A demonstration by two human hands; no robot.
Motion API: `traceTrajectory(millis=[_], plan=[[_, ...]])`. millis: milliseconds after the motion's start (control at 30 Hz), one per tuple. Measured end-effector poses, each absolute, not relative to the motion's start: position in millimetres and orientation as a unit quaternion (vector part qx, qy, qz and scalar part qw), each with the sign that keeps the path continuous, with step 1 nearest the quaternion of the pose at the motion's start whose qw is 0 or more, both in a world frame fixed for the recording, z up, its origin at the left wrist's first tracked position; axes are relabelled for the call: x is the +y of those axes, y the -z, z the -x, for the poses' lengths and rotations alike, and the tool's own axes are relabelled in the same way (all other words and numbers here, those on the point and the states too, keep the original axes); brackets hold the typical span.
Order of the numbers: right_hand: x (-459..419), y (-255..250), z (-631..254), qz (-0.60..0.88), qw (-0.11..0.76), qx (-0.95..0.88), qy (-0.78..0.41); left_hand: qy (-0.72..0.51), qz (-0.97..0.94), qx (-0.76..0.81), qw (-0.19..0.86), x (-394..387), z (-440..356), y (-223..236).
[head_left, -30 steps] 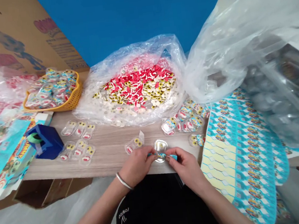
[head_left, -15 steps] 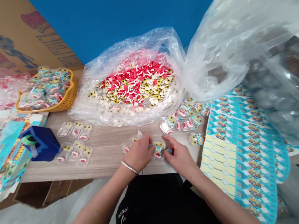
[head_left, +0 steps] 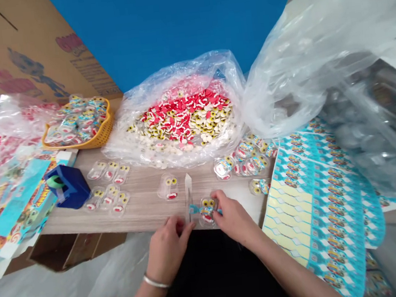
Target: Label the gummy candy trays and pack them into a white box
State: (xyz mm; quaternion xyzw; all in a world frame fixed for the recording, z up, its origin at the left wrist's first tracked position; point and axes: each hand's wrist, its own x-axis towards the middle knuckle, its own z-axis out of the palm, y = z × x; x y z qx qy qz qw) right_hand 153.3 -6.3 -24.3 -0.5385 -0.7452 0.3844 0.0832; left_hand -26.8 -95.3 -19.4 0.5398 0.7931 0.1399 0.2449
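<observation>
My right hand [head_left: 229, 214] grips the right side of a small clear blister pack [head_left: 208, 210] with yellow-ringed eyes and red-and-white pieces inside. A blue printed sticker [head_left: 194, 209] crosses the pack, its left end sticking out. My left hand [head_left: 172, 239] is closed at the table's front edge, thumb and fingers together by the lower end of a narrow clear strip [head_left: 188, 192] with a pale pointed tip. What is in those fingers, if anything, is hidden. Another clear pack [head_left: 168, 186], with eyes and a red-and-white piece, lies beyond the left hand.
Several unlabelled packs [head_left: 112, 195] lie left, beside a blue tape dispenser [head_left: 67, 186]. Behind is a yellow basket [head_left: 105, 130] of packs. A plastic bag [head_left: 184, 150] of loose pieces lies centrally. Labelled packs [head_left: 253, 161] and sticker sheets [head_left: 297, 204] are to the right.
My left hand has moved away from the pack, down and left, uncovering the clear strip and the pack behind. My right hand stays at the labelled pack, slightly lower. The view has shifted.
</observation>
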Motion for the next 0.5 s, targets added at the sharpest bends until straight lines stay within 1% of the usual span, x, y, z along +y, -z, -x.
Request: traceTrajectory(millis=[67,100,133,200,233,300,400,500], plan=[[-16,24,-147,0.528,0.076,-0.747,-0.398,-0.201,-0.425,0.793,0.387,-118,28,28],[-20,24,-144,0.525,0.069,-0.746,-0.404,-0.251,-0.350,0.779,0.454,-125,26,32],[-24,24,-141,0.522,0.062,-0.746,-0.410,-0.308,-0.269,0.757,0.509,-129,22,36],[-30,24,-135,0.512,0.049,-0.747,-0.420,-0.401,-0.113,0.699,0.581,-129,11,42],[-31,25,-134,0.508,0.046,-0.749,-0.423,-0.424,-0.052,0.674,0.602,-128,6,44],[-33,25,-133,0.497,0.051,-0.751,-0.431,-0.432,0.016,0.645,0.630,-123,-4,47],[-35,27,-139,0.477,0.076,-0.742,-0.465,-0.445,0.020,0.640,0.626,-122,-10,44],[-36,28,-150,0.481,0.098,-0.669,-0.558,-0.490,-0.012,0.631,0.602,-122,-10,35]])
